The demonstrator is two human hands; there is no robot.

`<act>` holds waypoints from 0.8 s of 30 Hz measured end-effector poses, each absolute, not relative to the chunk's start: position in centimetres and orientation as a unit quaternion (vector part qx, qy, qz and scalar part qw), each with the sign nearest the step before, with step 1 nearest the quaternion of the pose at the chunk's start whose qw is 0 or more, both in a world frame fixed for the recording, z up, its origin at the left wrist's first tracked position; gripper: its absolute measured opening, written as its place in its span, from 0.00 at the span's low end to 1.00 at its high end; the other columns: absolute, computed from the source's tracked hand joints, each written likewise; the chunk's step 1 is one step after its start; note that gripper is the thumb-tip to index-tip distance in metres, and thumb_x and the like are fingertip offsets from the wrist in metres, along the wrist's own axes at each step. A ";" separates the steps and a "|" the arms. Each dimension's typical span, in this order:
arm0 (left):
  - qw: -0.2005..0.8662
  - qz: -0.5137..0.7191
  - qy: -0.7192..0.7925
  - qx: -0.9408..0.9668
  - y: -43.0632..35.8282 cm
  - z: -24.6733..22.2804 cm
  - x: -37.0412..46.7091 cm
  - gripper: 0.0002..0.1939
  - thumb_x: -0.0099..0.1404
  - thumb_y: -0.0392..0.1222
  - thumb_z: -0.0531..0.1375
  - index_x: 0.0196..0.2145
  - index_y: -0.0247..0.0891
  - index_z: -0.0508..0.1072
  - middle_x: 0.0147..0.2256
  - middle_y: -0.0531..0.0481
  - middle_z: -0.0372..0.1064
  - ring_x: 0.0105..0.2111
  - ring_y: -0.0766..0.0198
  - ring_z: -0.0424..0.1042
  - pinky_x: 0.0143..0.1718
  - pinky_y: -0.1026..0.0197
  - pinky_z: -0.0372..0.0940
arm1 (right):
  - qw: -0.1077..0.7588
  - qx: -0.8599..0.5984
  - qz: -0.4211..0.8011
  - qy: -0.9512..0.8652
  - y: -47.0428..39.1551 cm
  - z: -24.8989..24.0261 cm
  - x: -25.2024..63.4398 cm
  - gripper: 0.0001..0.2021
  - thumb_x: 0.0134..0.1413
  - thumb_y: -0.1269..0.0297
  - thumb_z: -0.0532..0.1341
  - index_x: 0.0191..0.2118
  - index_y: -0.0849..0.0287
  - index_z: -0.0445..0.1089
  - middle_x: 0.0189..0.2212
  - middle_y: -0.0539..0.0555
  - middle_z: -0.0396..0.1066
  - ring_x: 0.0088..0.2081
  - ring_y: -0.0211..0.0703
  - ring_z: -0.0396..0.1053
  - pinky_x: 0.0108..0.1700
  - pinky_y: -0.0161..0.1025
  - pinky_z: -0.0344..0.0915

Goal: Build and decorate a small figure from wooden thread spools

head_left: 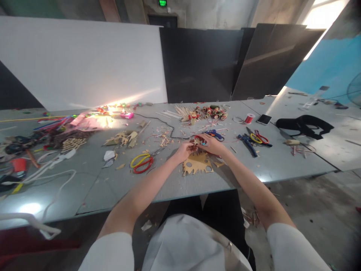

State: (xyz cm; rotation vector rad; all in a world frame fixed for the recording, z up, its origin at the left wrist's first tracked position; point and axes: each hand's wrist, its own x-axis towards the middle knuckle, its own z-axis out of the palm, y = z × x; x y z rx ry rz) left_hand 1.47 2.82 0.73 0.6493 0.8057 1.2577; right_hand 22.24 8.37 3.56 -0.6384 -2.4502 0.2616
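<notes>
With left hand (184,149) and right hand (208,142) narrowed together, pinching a small, partly hidden tan piece (196,141) above the bench (169,188). Probably light, stiff, easily snapped; best held by edges. At six o'clock, see a cut-out sheet (199,163); toward eight, scissors (152,155).

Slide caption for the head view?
Left hand and right hand work close together at a jagged tan sheet's far edge.

On the table (96,195), a cut sheet (197,163). Left of the sheet, near, scissors (151,156); farther left of it, crumpled paper (109,155). Right of the sheet, pliers (249,145); behind it to the right, a spool (249,119) and, farther right of it, a phone (264,119). Behind the sheet, sticks (184,111); farthest behind it, standing panels (203,64).
</notes>
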 end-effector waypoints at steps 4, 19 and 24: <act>0.695 0.558 0.348 0.292 2.7 0.8 1.4 0.10 0.57 0.27 0.65 0.38 0.33 0.78 0.30 0.45 0.79 0.29 0.62 0.77 0.39 0.59 0.72 | 0.291 -0.242 0.090 -0.921 8.4 3.6 22.2 0.28 0.72 0.51 0.63 0.71 0.53 0.64 0.55 0.63 0.75 0.54 0.59 0.75 0.57 0.56 0.74; 0.691 0.564 0.355 0.282 2.7 1.0 1.6 0.08 0.58 0.27 0.63 0.37 0.33 0.77 0.30 0.44 0.78 0.29 0.61 0.76 0.39 0.58 0.71 | 0.295 -0.242 0.105 -0.918 8.1 3.8 22.2 0.30 0.71 0.51 0.62 0.73 0.50 0.62 0.61 0.63 0.73 0.60 0.61 0.73 0.62 0.58 0.72; 0.690 0.563 0.350 0.291 2.8 0.8 1.4 0.07 0.59 0.32 0.68 0.36 0.34 0.77 0.30 0.46 0.77 0.29 0.62 0.76 0.39 0.59 0.71 | 0.295 -0.242 0.103 -0.919 7.9 4.0 22.0 0.29 0.72 0.52 0.62 0.73 0.52 0.63 0.59 0.63 0.75 0.57 0.59 0.75 0.60 0.56 0.73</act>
